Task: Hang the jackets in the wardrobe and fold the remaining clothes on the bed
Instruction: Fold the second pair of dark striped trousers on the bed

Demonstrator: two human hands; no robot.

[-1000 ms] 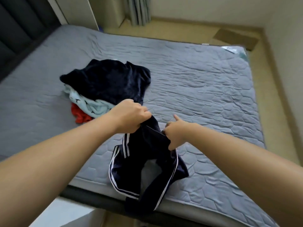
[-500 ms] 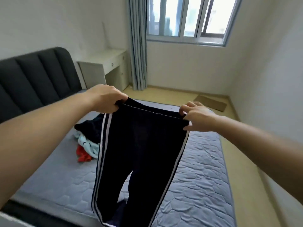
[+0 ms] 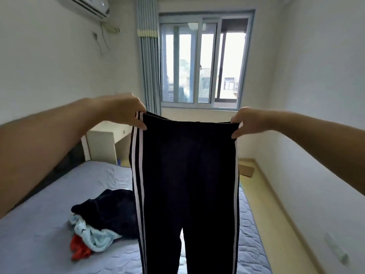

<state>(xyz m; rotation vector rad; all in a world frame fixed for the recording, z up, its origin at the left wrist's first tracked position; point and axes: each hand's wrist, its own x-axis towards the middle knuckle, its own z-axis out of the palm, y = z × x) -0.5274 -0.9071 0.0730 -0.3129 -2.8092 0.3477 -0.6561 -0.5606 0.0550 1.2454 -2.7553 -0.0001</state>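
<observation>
A pair of dark navy track pants [image 3: 187, 184] with white side stripes hangs full length in front of me, above the bed [image 3: 39, 234]. My left hand [image 3: 126, 111] pinches the left end of the waistband. At the right end, my right hand [image 3: 246, 121] pinches the waistband too, so it is stretched flat between them. The legs hang down past the lower frame edge. On the bed behind lies a heap of clothes: a dark navy garment [image 3: 110, 212], a light blue one [image 3: 92, 236] and a red one [image 3: 79, 250].
A white desk [image 3: 102, 141] stands beyond the bed's head end at the left. Curtain [image 3: 148, 66] and window [image 3: 201, 62] fill the far wall. Yellowish floor [image 3: 266, 214] runs along the bed's right side, with a cardboard piece [image 3: 245, 169] near the far corner.
Both hands have lifted the pants from the bed and spread the waistband wide. The view has tilted up from the mattress to the window.
</observation>
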